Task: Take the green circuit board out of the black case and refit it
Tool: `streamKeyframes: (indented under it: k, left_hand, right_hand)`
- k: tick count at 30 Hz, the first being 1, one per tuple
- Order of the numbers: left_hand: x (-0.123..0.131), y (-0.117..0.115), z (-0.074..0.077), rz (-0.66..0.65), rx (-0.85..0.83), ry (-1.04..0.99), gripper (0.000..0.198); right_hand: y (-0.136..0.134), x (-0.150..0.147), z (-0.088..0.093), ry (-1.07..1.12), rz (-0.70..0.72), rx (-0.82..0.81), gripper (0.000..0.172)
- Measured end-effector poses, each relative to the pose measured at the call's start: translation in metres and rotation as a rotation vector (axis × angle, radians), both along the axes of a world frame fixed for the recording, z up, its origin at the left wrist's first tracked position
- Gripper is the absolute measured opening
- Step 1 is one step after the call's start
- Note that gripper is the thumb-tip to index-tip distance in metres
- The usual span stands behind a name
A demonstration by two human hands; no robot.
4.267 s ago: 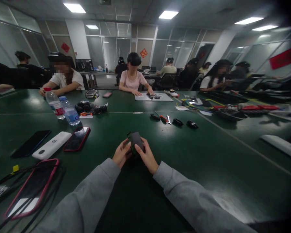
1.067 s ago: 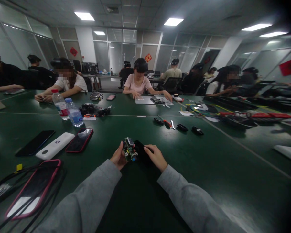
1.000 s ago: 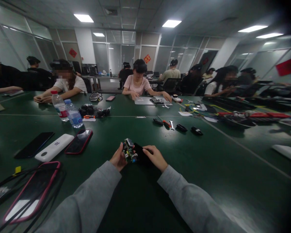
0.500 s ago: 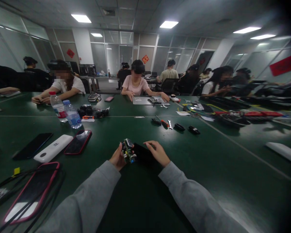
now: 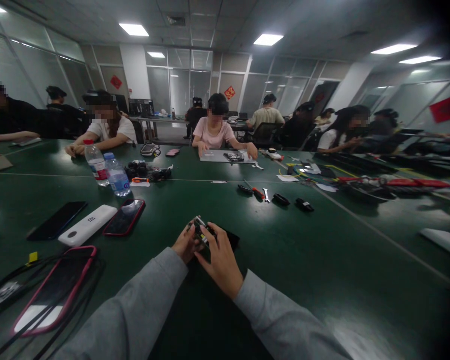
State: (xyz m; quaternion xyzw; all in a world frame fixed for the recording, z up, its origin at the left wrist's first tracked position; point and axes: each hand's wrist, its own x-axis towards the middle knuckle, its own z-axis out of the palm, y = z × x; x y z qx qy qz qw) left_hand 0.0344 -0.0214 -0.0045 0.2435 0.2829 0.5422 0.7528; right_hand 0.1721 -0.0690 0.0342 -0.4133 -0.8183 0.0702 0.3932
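My left hand (image 5: 185, 244) grips a small green circuit board (image 5: 202, 237) with metal and yellow parts, held tilted a little above the table. My right hand (image 5: 223, 257) has come over the board from the right, its fingertips on the upper side and its thumb near the lower edge. Together the hands cover much of the board. Just behind the right fingers lies a flat black piece (image 5: 232, 241), mostly hidden by that hand.
Left on the green table (image 5: 303, 280) are phones (image 5: 124, 217), a white power bank (image 5: 88, 225), cables and two water bottles (image 5: 117, 175). Ahead lie a screwdriver (image 5: 258, 194), a wrench (image 5: 266, 195) and black parts (image 5: 304, 204). Across the table, a person (image 5: 214, 131) handles a grey panel.
My right hand has moved left from the black piece onto the circuit board. The board now sits between both hands. The whole view has shifted slightly.
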Motion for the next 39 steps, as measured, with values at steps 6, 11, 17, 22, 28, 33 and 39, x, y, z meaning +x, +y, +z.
streamKeyframes:
  k: [6,11,17,22,28,33,39]
  left_hand:
    - [-0.002,0.000,0.004,0.000,-0.019,0.020,0.060]
    - [-0.007,-0.004,0.014,-0.039,0.048,0.060,0.058]
    - [-0.008,-0.004,0.012,-0.082,0.124,0.120,0.060]
    - [-0.005,-0.006,0.013,-0.010,0.133,0.184,0.046]
    - [-0.002,-0.007,0.020,0.045,0.197,0.240,0.041]
    - [-0.003,-0.009,0.029,0.034,0.281,0.304,0.045]
    - [-0.002,-0.007,0.025,0.023,0.322,0.307,0.057]
  right_hand:
    - [0.006,0.009,0.011,0.159,0.001,-0.072,0.041]
    - [0.013,0.017,0.020,0.506,0.019,-0.319,0.035]
    - [0.021,0.021,0.017,0.977,0.210,-0.846,0.039]
    - [0.017,0.020,0.016,1.106,0.380,-1.138,0.028]
    - [0.017,0.026,0.022,0.959,0.369,-1.086,0.039]
    - [0.022,0.033,0.025,0.664,0.370,-0.792,0.040]
    - [0.019,0.032,0.027,0.514,0.323,-0.626,0.052]
